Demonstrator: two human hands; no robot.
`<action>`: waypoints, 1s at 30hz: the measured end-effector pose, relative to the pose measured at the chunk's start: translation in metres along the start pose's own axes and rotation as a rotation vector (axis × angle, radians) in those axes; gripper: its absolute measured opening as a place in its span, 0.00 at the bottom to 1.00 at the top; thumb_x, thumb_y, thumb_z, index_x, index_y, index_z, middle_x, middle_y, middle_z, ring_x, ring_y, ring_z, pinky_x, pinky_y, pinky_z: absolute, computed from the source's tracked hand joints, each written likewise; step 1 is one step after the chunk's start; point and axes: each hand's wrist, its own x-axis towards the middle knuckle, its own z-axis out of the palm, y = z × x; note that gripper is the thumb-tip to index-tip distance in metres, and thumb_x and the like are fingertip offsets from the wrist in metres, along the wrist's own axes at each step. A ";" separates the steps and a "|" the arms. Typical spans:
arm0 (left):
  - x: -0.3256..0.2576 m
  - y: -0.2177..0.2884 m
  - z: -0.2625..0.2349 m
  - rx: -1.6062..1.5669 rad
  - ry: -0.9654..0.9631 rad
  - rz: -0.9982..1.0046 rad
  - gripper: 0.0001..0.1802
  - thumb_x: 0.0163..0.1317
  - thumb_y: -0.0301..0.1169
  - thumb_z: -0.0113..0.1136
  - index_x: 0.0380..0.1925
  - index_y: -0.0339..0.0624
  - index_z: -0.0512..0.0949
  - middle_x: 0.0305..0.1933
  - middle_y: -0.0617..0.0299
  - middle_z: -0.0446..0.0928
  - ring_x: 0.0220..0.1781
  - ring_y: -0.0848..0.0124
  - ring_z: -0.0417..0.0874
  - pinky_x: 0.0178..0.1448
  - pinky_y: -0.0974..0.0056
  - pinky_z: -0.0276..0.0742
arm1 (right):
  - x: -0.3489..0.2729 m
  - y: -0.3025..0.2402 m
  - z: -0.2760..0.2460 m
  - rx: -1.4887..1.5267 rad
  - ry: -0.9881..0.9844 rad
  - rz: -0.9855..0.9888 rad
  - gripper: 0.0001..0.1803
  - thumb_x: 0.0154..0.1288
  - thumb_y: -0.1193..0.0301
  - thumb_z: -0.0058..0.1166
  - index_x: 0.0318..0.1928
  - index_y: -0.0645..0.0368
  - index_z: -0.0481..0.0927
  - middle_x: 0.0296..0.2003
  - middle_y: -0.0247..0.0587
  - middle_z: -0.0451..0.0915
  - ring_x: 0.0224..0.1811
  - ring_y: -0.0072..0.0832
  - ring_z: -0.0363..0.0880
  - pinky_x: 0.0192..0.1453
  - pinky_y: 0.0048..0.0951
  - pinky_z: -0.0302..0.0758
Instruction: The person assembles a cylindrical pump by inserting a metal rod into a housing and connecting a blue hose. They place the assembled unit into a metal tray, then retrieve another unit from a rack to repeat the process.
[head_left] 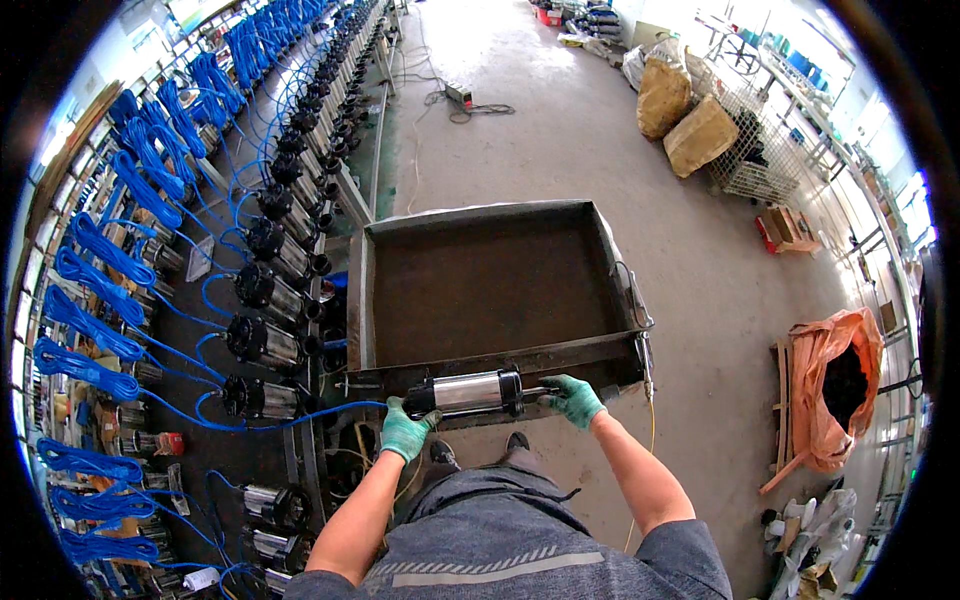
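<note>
A submersible pump (468, 393) with a shiny steel body and black ends lies sideways in front of me, along the near edge of a dark metal tank (487, 357). My left hand (404, 433), in a green glove, is closed round its black left end, from which a blue cable (335, 411) runs off to the left. At the other end my right hand (574, 401), gloved alike, grips a narrow dark part sticking out of the pump. The gloves hide the exact finger contact. Whether the pump rests on the tank's edge, I cannot tell.
Rows of similar pumps (262, 342) with coiled blue cables (88, 370) line the left side. To the right stand an orange sack (835, 390) on a wooden pallet, a wire cage (760, 180) and brown sacks (700, 136). A yellow cord (653, 440) hangs beside the tank.
</note>
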 end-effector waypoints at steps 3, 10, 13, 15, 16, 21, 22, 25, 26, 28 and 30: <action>-0.004 0.018 -0.004 -0.047 -0.020 0.008 0.39 0.50 0.41 0.84 0.54 0.35 0.72 0.49 0.50 0.83 0.50 0.58 0.84 0.58 0.56 0.79 | 0.005 0.012 0.000 0.248 0.038 0.056 0.25 0.68 0.81 0.65 0.64 0.61 0.79 0.52 0.35 0.85 0.48 0.21 0.82 0.53 0.26 0.81; 0.006 0.011 0.004 0.047 0.001 0.099 0.38 0.51 0.37 0.83 0.56 0.34 0.71 0.50 0.50 0.83 0.52 0.55 0.83 0.61 0.55 0.78 | 0.002 0.007 -0.001 -0.042 0.101 0.109 0.26 0.72 0.71 0.65 0.67 0.61 0.77 0.51 0.38 0.87 0.44 0.23 0.81 0.51 0.27 0.81; 0.005 -0.006 0.005 -0.044 -0.012 0.024 0.37 0.51 0.37 0.83 0.55 0.35 0.71 0.50 0.50 0.83 0.51 0.57 0.83 0.59 0.56 0.79 | -0.014 -0.027 -0.006 -0.544 0.307 -0.199 0.30 0.65 0.65 0.70 0.65 0.60 0.77 0.54 0.48 0.84 0.53 0.37 0.82 0.58 0.36 0.79; -0.004 0.013 -0.005 0.012 0.002 -0.024 0.36 0.52 0.37 0.83 0.54 0.36 0.71 0.49 0.50 0.83 0.48 0.59 0.83 0.58 0.57 0.79 | -0.026 -0.038 -0.020 -0.638 0.634 -0.277 0.25 0.59 0.68 0.69 0.57 0.59 0.82 0.51 0.54 0.82 0.56 0.51 0.80 0.62 0.46 0.76; 0.000 0.004 -0.005 0.023 0.009 0.009 0.36 0.52 0.37 0.83 0.54 0.36 0.71 0.48 0.51 0.82 0.48 0.60 0.83 0.59 0.57 0.78 | -0.030 -0.030 -0.037 -0.650 0.865 -0.337 0.19 0.60 0.70 0.66 0.52 0.59 0.83 0.48 0.53 0.83 0.53 0.52 0.80 0.61 0.46 0.76; 0.001 0.018 -0.001 0.046 -0.002 0.082 0.38 0.51 0.40 0.84 0.54 0.35 0.71 0.51 0.51 0.82 0.52 0.60 0.82 0.61 0.57 0.77 | -0.071 0.064 -0.126 -0.609 1.106 0.313 0.28 0.63 0.64 0.67 0.59 0.61 0.72 0.50 0.59 0.80 0.51 0.53 0.81 0.56 0.48 0.78; -0.001 0.022 -0.002 0.036 -0.015 0.062 0.38 0.51 0.40 0.84 0.54 0.35 0.71 0.51 0.51 0.82 0.52 0.60 0.82 0.61 0.57 0.77 | -0.069 0.082 -0.139 -0.522 1.027 0.395 0.31 0.64 0.61 0.67 0.60 0.62 0.69 0.50 0.61 0.80 0.49 0.53 0.82 0.54 0.49 0.78; -0.004 0.028 -0.007 0.088 0.012 0.006 0.39 0.50 0.40 0.85 0.54 0.35 0.71 0.50 0.52 0.82 0.51 0.60 0.82 0.60 0.57 0.77 | -0.038 0.045 -0.159 -0.529 0.822 0.548 0.34 0.65 0.57 0.67 0.62 0.62 0.66 0.47 0.62 0.82 0.44 0.54 0.84 0.52 0.49 0.80; -0.004 0.025 -0.008 0.073 -0.007 -0.006 0.39 0.51 0.40 0.85 0.54 0.35 0.71 0.50 0.52 0.82 0.51 0.61 0.82 0.60 0.57 0.77 | -0.027 0.031 -0.163 -0.449 0.808 0.523 0.34 0.65 0.56 0.66 0.62 0.61 0.66 0.47 0.63 0.83 0.45 0.56 0.84 0.53 0.49 0.81; 0.000 0.014 -0.008 0.044 -0.040 -0.023 0.38 0.51 0.40 0.84 0.54 0.35 0.70 0.50 0.52 0.82 0.50 0.61 0.82 0.59 0.57 0.77 | 0.000 -0.005 -0.165 -0.240 0.780 0.466 0.34 0.66 0.53 0.64 0.63 0.59 0.66 0.48 0.65 0.83 0.49 0.59 0.84 0.55 0.49 0.81; 0.005 0.006 -0.004 0.059 -0.038 -0.007 0.37 0.52 0.39 0.84 0.53 0.35 0.70 0.49 0.52 0.82 0.49 0.62 0.82 0.57 0.57 0.78 | 0.017 -0.012 -0.179 -0.284 0.789 0.407 0.34 0.68 0.52 0.61 0.65 0.58 0.65 0.51 0.66 0.83 0.52 0.61 0.83 0.57 0.50 0.80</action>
